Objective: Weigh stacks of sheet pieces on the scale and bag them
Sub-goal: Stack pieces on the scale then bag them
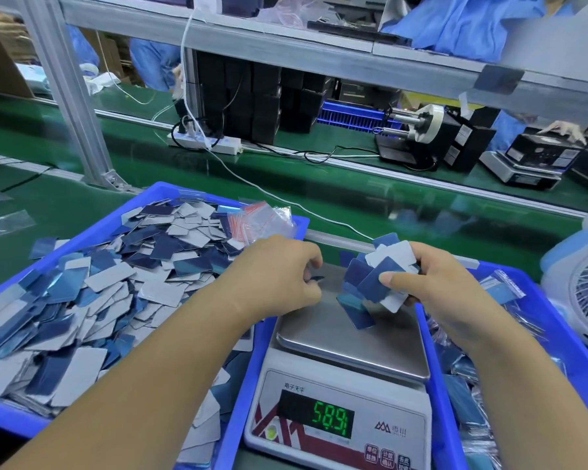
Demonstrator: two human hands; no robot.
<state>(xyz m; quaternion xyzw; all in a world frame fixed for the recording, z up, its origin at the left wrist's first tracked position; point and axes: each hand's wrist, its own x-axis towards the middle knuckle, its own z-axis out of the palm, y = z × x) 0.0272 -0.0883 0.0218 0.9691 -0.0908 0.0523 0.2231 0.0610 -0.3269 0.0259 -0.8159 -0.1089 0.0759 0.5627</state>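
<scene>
At frame centre the scale sits squeezed between two blue trays: the left tray, heaped with loose sheet pieces, and the right tray holding bagged ones. Open steel pan shows below the hands. The right hand reaches in from lower right, its grip clamped on a fanned stack of pieces whose lower corners touch the pan. The left hand, fingers curled, pinches one dark piece above the pan's far-left edge.
</scene>
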